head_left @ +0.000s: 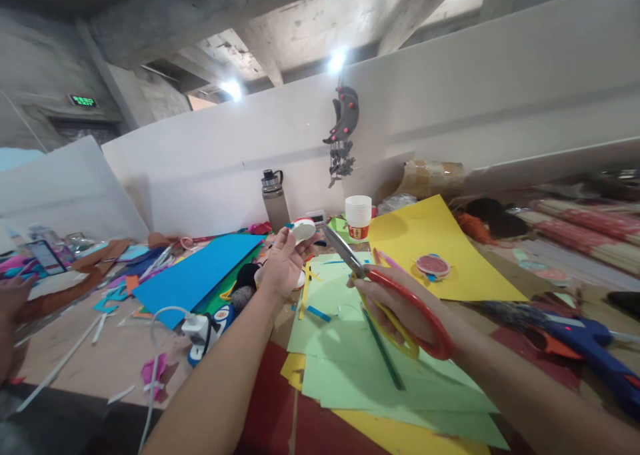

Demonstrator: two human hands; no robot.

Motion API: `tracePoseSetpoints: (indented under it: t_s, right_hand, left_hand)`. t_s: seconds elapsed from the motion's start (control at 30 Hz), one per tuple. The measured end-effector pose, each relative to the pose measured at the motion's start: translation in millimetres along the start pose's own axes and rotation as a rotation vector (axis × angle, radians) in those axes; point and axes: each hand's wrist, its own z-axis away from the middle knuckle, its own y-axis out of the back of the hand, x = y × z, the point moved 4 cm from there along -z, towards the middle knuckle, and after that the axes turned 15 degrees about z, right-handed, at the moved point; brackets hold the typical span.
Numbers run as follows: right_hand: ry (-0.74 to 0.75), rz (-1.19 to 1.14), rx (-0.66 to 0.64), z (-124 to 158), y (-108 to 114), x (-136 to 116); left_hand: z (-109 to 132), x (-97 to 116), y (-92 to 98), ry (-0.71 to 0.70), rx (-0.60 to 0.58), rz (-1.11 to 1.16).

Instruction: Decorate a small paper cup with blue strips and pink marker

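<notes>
Near the centre, my left hand (284,261) pinches a small round white piece with a red edge (303,229) between its fingertips. To its right, my right hand (390,301) is closed around the red and yellow handles of a large pair of scissors (345,247). The blades look nearly closed and point up and left, towards the white piece, without touching it. Beneath my hands lie light green paper sheets (335,368) with a dark green pencil-like stick (384,351) and small blue scraps. A round pink disc (433,267) rests on a yellow sheet (450,241).
Stacked paper cups (358,216) and a grey bottle (275,200) stand at the back. A blue sheet (200,275) and a power strip with a white plug (197,328) lie left. A blue glue gun (585,341) lies right. Another person's hand (14,295) shows at far left.
</notes>
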Motion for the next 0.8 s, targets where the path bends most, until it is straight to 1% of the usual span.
tracePoseSetpoints:
  t_s: [0.1, 0.17, 0.3, 0.5, 0.63, 0.8]
  right_hand:
    - [0.05, -0.053, -0.006, 0, 2, 0]
    - [0.054, -0.06, -0.016, 0, 2, 0]
    - [0.047, -0.025, -0.042, 2, -3, -3]
    - [0.038, 0.018, -0.079, 2, -10, -5]
    - [0.083, -0.031, -0.063, 2, -11, -4]
    - [0.093, -0.085, -0.1, 5, -13, -5]
  left_hand:
    - [-1, 1, 6.2, 0.032, 0.054, 0.073]
    - [-1, 1, 8.6, 0.047, 0.063, 0.088]
    - [0, 0, 6.6, 0.054, 0.031, 0.067]
    - [4, -2, -2.2, 0.027, -0.034, -0.052]
    - [5, -3, -2.8, 0.018, -0.046, -0.054]
    - [5, -3, -3.1, 0.019, -0.067, -0.058]
